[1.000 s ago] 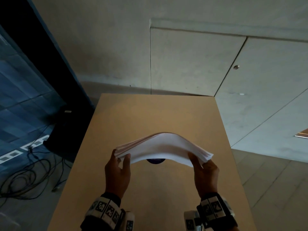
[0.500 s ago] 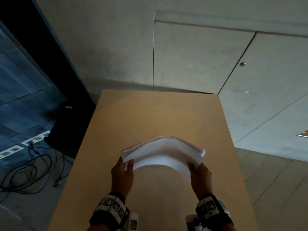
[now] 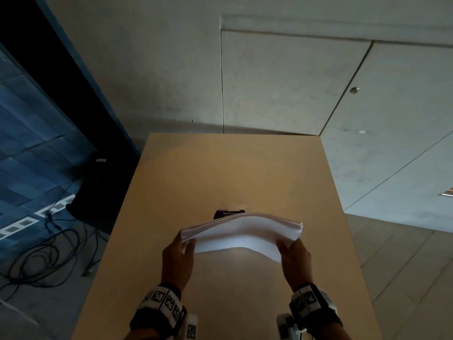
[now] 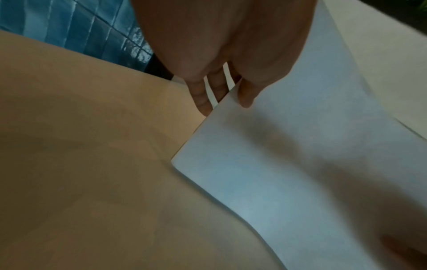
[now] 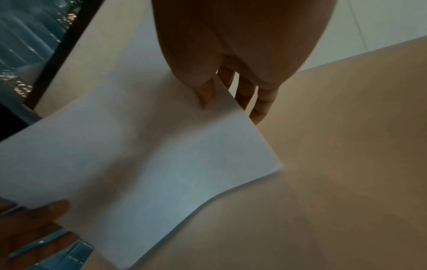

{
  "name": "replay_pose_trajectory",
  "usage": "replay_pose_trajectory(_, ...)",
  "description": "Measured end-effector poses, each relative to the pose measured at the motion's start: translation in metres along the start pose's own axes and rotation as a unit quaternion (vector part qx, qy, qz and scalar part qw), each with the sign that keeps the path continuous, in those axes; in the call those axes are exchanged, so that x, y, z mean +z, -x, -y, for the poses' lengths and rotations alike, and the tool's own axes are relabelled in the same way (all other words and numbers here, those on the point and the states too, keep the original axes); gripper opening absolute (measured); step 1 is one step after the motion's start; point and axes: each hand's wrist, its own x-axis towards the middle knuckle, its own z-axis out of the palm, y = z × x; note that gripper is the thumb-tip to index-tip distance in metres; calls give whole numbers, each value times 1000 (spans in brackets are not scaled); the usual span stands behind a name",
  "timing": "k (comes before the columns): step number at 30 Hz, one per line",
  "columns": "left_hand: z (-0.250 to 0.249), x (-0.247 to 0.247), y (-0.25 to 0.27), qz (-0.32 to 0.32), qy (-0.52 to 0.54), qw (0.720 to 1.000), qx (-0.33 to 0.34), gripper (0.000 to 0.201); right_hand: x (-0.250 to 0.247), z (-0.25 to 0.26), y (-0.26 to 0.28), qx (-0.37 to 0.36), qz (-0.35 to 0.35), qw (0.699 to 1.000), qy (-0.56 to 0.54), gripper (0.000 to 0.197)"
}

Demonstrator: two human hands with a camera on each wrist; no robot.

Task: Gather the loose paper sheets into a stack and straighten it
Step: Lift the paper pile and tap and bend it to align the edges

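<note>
A thick stack of white paper sheets (image 3: 241,235) is held on edge above the tan table (image 3: 232,168), its middle bowed upward. My left hand (image 3: 182,244) pinches the stack's left end, thumb on the near face and fingers behind; the left wrist view shows this grip (image 4: 227,102) on the paper (image 4: 289,164). My right hand (image 3: 290,249) pinches the right end the same way, seen close in the right wrist view (image 5: 221,102) on the sheets (image 5: 150,155). The sheet edges at both ends look nearly flush.
A small dark object (image 3: 228,213) lies on the table just behind the stack, mostly hidden. The table's left edge drops to a blue tiled floor with tangled cables (image 3: 44,249) and a black box (image 3: 88,190). Concrete wall panels stand beyond the far edge.
Both hands have tilted and lowered the stack, so it now stands more on edge. The dark object, seen under the stack a second ago, now shows behind it.
</note>
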Motion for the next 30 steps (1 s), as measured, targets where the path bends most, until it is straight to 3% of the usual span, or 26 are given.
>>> replay_pose_trajectory(6,-9,-9,4,-49,-17,996,72,25,-13,14,6,-31,-31,998,-50,20)
replay_pose_trajectory(9,-1,-7,3,5,-23,1000,7,28,-14,6,9,-28,1,1000,-12,36)
replay_pose_trajectory(12,7,-3,-2,80,-2,996,-31,30,-10,-4,7,32,54,998,17,45)
replay_pose_trajectory(15,-2,-7,-10,81,-40,996,17,26,-12,-9,0,61,62,996,24,29)
replay_pose_trajectory(18,-15,-14,-23,100,-89,988,77,30,-17,-16,-5,85,112,990,24,32)
replay_pose_trajectory(20,-34,-21,-31,127,-122,977,116,13,-22,-20,-4,107,152,982,32,32)
replay_pose_trajectory(23,-63,-33,-42,153,-188,954,179,16,-35,-15,0,127,144,981,33,45)
replay_pose_trajectory(25,-80,-41,-46,166,-245,933,206,23,-46,0,3,81,87,991,65,64)
replay_pose_trajectory(27,-96,-45,-47,190,-290,912,217,26,-53,26,12,-14,49,996,78,69)
replay_pose_trajectory(30,-121,-43,-38,226,-335,877,259,26,-47,64,20,-133,111,981,84,63)
